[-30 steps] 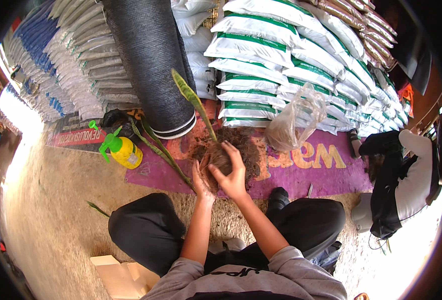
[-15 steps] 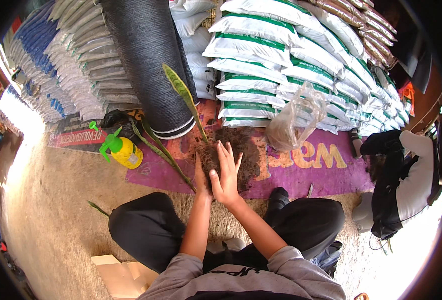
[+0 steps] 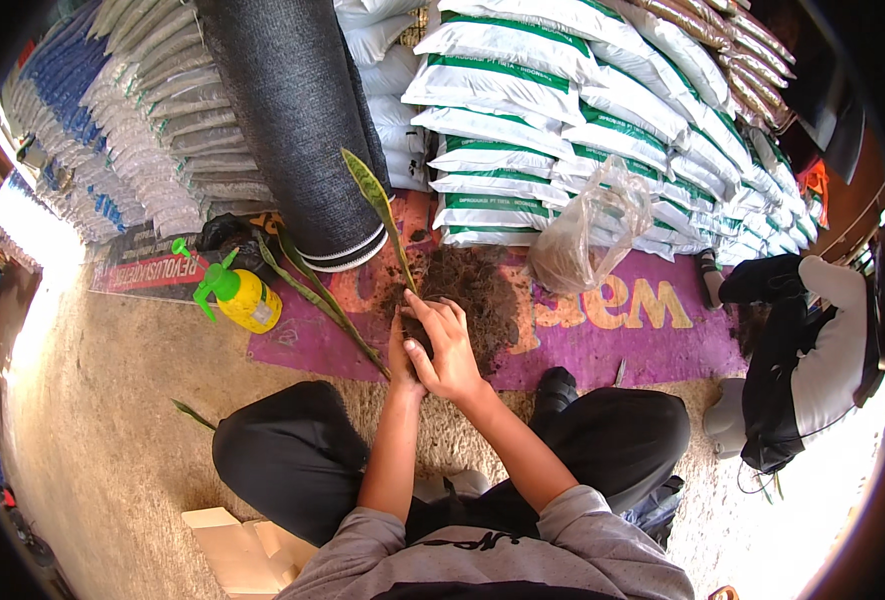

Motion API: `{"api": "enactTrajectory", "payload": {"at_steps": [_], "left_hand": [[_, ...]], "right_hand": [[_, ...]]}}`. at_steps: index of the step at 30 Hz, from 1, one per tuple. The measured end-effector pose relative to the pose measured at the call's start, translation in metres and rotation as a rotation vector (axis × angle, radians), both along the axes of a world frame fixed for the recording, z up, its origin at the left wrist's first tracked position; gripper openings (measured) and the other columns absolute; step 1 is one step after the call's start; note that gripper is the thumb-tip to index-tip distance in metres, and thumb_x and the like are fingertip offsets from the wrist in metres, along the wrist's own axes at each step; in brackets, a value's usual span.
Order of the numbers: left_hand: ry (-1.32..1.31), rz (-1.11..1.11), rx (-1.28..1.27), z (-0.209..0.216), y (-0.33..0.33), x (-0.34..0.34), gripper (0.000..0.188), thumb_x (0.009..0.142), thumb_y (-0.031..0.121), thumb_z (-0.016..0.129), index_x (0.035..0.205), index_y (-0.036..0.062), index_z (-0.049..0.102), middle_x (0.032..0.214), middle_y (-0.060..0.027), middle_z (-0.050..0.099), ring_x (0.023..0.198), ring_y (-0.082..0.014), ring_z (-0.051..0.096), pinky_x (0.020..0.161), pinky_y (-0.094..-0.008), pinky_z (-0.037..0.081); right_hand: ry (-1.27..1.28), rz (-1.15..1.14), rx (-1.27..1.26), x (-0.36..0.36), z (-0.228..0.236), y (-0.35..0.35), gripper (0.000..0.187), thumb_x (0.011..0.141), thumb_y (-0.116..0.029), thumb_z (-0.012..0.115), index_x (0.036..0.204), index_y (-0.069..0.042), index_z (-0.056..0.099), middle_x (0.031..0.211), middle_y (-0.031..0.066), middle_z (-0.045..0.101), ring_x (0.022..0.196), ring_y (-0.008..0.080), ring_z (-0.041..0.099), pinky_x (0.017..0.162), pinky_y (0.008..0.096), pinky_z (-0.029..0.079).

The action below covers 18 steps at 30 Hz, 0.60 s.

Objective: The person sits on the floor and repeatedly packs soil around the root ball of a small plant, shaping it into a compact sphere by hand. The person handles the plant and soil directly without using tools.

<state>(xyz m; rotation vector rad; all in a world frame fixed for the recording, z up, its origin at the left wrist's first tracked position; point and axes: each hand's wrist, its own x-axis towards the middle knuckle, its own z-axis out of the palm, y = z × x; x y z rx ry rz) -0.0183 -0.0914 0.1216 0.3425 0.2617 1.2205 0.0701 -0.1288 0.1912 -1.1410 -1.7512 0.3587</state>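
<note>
A snake plant point(image 3: 370, 194), its tall green leaf with yellow edges tilted slightly left, rises from between my hands. My left hand point(image 3: 402, 355) cups the left side of its dark root ball point(image 3: 419, 334). Over the top and right side curl the fingers of my right hand point(image 3: 446, 350), so most of the root ball is hidden. Just beyond the hands lies a heap of dark soil point(image 3: 484, 300). Longer snake plant leaves point(image 3: 324, 304) lie to the left, their lower end close to my left wrist.
A purple banner point(image 3: 652, 355) covers the ground ahead. On it stand a yellow spray bottle point(image 3: 252, 303) and a clear plastic bag point(image 3: 572, 250) with brown contents. Behind are a black mesh roll point(image 3: 287, 130) and stacked white sacks point(image 3: 492, 150). Another person point(image 3: 827, 350) sits at right. Cardboard point(image 3: 242, 560) lies lower left.
My right hand's fingers, straighter before, now bend over the root ball. The plant and both hands have come slightly lower, toward me. The whole view has shifted a little.
</note>
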Motion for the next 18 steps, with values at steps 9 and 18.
{"api": "enactTrajectory", "payload": {"at_steps": [9, 18], "left_hand": [[0.557, 0.12, -0.115, 0.044, -0.007, 0.0, 0.056, 0.098, 0.045, 0.026, 0.13, 0.0025, 0.042, 0.127, -0.0105, 0.049, 0.113, -0.0225, 0.049, 0.098, -0.0361, 0.038], [0.415, 0.203, -0.173, 0.035, -0.012, 0.015, 0.051, 0.097, 0.042, 0.032, 0.129, 0.004, 0.044, 0.125, -0.0094, 0.05, 0.112, -0.0218, 0.049, 0.096, -0.035, 0.039]], "right_hand": [[0.249, -0.178, -0.105, 0.008, -0.007, 0.009, 0.056, 0.076, -0.018, 0.067, 0.126, -0.001, 0.048, 0.124, 0.017, 0.052, 0.114, 0.0305, 0.052, 0.099, 0.0455, 0.034], [0.615, -0.122, -0.157, 0.001, -0.016, 0.01, 0.057, 0.069, -0.001, 0.072, 0.123, 0.003, 0.051, 0.112, 0.0122, 0.06, 0.101, 0.0169, 0.056, 0.089, 0.0303, 0.044]]}}
